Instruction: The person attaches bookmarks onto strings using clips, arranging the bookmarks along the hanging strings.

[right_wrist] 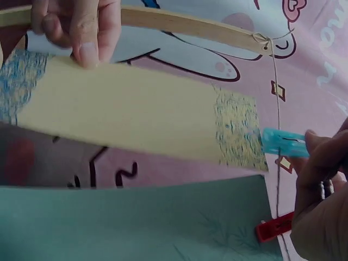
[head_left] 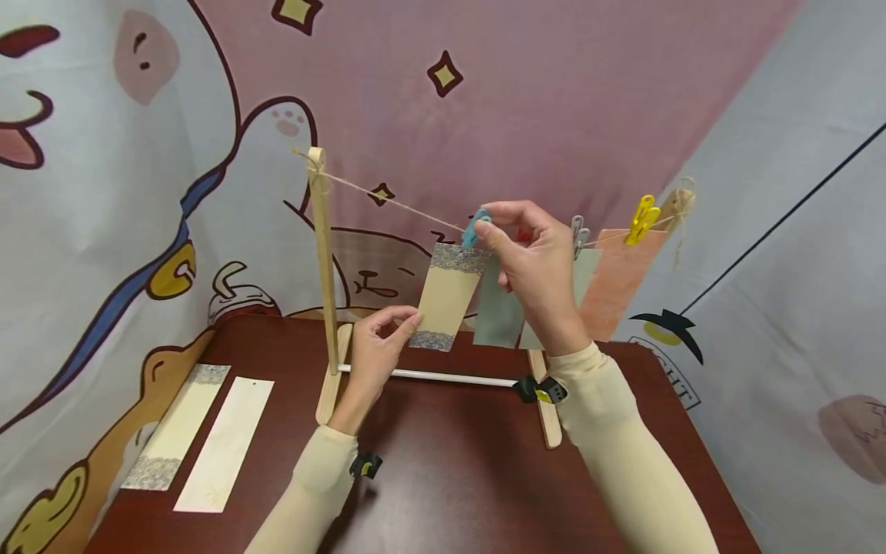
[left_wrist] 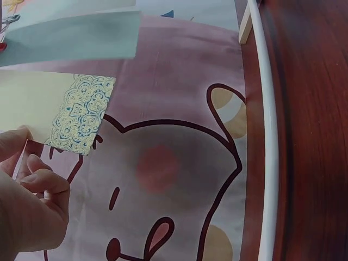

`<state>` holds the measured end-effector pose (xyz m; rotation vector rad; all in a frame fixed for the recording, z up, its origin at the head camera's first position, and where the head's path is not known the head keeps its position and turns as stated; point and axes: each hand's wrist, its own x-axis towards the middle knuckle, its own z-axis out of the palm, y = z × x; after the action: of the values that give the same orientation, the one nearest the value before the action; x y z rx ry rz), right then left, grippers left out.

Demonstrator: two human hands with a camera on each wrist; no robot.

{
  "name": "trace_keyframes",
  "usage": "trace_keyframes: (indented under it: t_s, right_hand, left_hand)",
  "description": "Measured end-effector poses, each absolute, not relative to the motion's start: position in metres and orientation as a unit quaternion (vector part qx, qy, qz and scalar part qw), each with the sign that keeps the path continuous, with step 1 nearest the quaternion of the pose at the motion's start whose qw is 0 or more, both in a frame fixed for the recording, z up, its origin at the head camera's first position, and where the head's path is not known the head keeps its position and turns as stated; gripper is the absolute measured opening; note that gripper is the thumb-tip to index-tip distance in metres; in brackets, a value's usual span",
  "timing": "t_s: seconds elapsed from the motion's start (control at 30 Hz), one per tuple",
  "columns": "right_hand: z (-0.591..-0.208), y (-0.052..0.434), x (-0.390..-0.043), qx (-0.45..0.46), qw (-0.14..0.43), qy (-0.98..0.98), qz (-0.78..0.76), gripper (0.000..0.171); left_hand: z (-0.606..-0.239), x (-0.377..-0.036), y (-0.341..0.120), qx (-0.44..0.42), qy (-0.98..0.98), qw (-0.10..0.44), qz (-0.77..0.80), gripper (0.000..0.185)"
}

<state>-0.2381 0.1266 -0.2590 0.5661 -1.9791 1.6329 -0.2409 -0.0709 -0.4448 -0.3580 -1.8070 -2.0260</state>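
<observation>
Cream right sleeve [head_left: 644, 462] nearest. Left hand's [head_left: 374, 346] fingers pinch a card with patterned ends [head_left: 446, 296], low on its long edge; right hand's [head_left: 543, 269] fingers pinch a blue clip [head_left: 474, 228] at the card's top, by the string [head_left: 394, 201], above the worktop [head_left: 429, 469]. Whether the clip grips both card and string, hard to tell. Card looks light, thin, springy, easily creased; best held by long edges, clip by its handle ends.

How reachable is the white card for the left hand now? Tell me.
Probably yes: the white card lies uncovered on the table, though the left hand must first release the patterned card it pinches.
</observation>
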Motion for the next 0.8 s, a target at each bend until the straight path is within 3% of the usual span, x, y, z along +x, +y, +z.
trace_keyframes:
  t_s: [0.47, 0.8]
  right_hand:
    - [-0.2501, 0.1315, -0.2352, 0.193, 0.208, -0.808, 0.516, 0.023]
    - [-0.251, 0.1352, -0.2342, 0.203, 0.207, -0.836, 0.466, 0.034]
  left_hand:
    - [-0.4459, -0.2391, -0.0631, -0.135, -0.631, 0.203, -0.736, 0.01]
    - [-0.4512, -0.2415, -0.0617, -0.129, -0.631, 0.202, -0.738, 0.011]
